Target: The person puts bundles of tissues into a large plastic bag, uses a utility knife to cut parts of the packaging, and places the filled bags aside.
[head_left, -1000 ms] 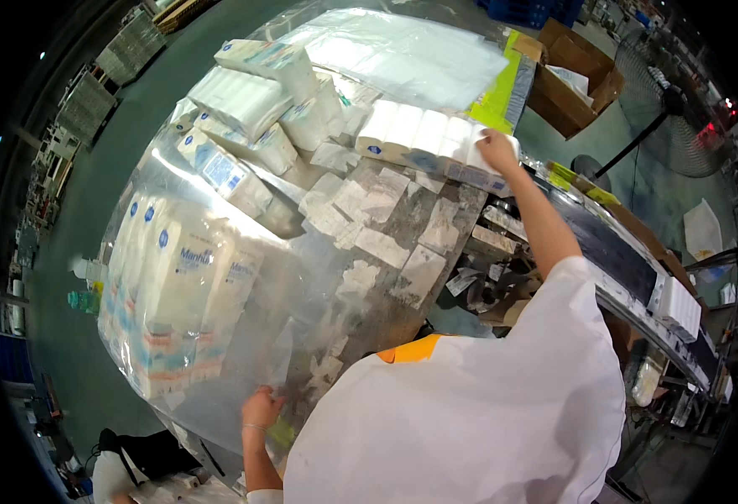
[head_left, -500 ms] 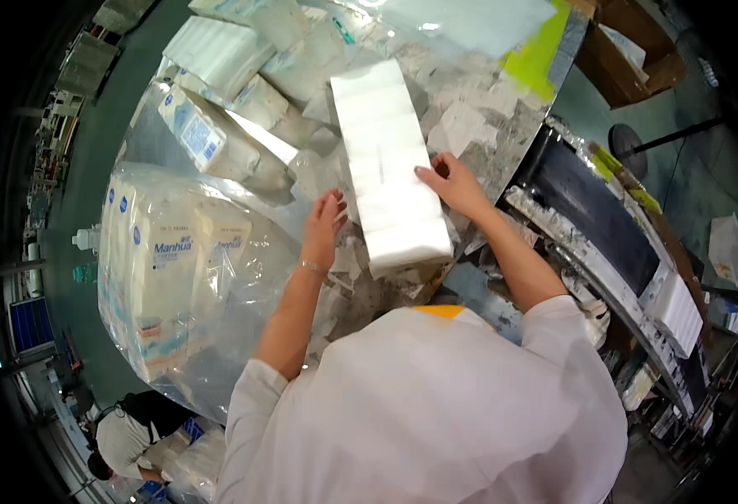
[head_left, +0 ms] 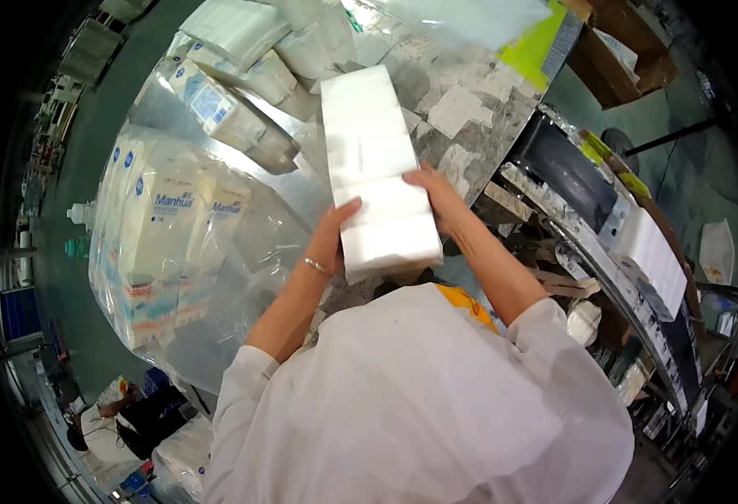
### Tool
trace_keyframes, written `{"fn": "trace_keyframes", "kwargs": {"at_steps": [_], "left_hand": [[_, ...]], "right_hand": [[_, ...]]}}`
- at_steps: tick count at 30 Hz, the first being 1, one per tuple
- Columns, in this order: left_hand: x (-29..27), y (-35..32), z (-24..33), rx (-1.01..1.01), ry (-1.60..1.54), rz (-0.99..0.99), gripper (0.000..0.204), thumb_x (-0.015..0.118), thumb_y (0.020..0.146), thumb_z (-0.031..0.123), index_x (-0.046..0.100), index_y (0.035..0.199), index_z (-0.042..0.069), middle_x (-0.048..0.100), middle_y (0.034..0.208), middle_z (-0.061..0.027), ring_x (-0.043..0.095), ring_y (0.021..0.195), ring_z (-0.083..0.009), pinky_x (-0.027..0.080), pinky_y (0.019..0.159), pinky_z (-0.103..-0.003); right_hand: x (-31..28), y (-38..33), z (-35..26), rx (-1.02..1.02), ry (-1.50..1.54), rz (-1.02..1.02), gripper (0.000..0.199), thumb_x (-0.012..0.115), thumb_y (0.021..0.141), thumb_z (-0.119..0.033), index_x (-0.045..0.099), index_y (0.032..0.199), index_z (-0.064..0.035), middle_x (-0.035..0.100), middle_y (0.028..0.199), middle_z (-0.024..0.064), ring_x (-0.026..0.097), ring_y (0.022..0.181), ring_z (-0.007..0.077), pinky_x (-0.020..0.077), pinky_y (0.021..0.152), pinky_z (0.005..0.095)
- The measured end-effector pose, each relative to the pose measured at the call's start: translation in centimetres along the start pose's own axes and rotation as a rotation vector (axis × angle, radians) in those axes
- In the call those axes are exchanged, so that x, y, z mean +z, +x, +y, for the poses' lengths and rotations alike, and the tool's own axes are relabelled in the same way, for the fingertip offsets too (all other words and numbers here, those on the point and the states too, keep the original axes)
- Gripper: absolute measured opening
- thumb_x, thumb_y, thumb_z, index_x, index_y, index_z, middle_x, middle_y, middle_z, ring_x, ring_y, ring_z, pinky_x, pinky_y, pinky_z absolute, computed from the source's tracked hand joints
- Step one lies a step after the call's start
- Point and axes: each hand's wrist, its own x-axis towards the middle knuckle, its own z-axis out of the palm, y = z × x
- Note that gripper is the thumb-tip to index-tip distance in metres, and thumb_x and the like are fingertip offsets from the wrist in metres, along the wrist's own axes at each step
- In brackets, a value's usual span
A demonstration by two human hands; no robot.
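A long white block of tissue packs [head_left: 367,126], its sides catching the light, slants over the cluttered worktable in front of me. My left hand [head_left: 333,233] grips its near left side, thumb on top and fingers mostly hidden below. On the opposite long side, my right hand [head_left: 434,195] holds the block with its thumb over the upper edge. To the left, a big clear plastic bag [head_left: 272,223] contains several upright printed tissue packs [head_left: 167,218]. Beyond it lie more packs, among them one with a blue-and-white label [head_left: 211,105].
Paper scraps [head_left: 460,111] litter the metal tabletop [head_left: 503,134]. Along the right runs a dark conveyor belt [head_left: 566,168] carrying another white block [head_left: 650,260]. A cardboard box [head_left: 625,55] stands at the far right. At lower left, a person [head_left: 125,424] bends over bagged goods.
My left hand has moved onto the white block, which it was apart from before. The block has shifted slightly left and nearer, and my right hand now wraps further round its side.
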Motion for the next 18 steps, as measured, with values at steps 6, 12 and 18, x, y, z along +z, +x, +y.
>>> {"fn": "trace_keyframes", "kwargs": {"at_steps": [6,12,18], "left_hand": [[0.6,-5.6,-1.2,0.161,0.004,-0.16,0.06,0.056,0.074,0.023,0.033,0.125,-0.001,0.046,0.119,-0.0148,0.047,0.107,-0.0263,0.039,0.091,-0.036],[2.3,-9.2,2.2,0.188,0.009,-0.164,0.053,0.057,0.075,0.027,0.041,0.119,0.003,0.051,0.108,-0.0102,0.052,0.097,-0.0205,0.044,0.083,-0.032],[2.6,-13.0,3.6,0.476,0.139,-0.185,0.048,0.047,0.086,0.031,0.04,0.121,-0.001,0.053,0.109,-0.0113,0.052,0.097,-0.018,0.044,0.083,-0.03]], "right_hand": [[2.9,-6.1,0.3,-0.279,-0.112,-0.079,0.079,0.062,0.066,-0.025,0.024,0.131,0.0006,0.043,0.12,0.0171,0.046,0.108,0.0245,0.0404,0.089,0.0338],[6.1,-10.2,-3.1,-0.471,-0.29,-0.11,0.088,0.065,0.064,-0.026,0.018,0.133,0.0013,0.041,0.121,0.0182,0.046,0.106,0.0239,0.0391,0.089,0.0319],[9.8,-13.6,-5.0,-0.24,-0.152,-0.028,0.084,0.06,0.066,-0.032,0.02,0.13,0.0044,0.043,0.115,0.0198,0.05,0.102,0.0272,0.0464,0.082,0.0361]]}}
